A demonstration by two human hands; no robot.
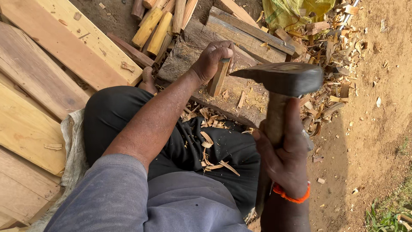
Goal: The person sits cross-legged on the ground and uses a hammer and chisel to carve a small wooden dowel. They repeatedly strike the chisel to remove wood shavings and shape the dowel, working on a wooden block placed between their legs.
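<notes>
Two hands are working: left hand [211, 61] is gripping a wooden peg [218, 78] upright on the chopping block [240, 101]; right hand [283, 161] is clenching a raised adze [281, 79].

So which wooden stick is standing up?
The short stick pinched in the left hand stands upright on the chopping block. The yellow sticks behind it all lie flat in a pile.

Sunlit bare dirt ground [377, 129], pale planks [38, 86] left, wood shavings [339, 51] scattered.

left hand [212, 60] hides wooden peg [218, 79] top | yellow sack [296, 10] cut off at top edge
</notes>
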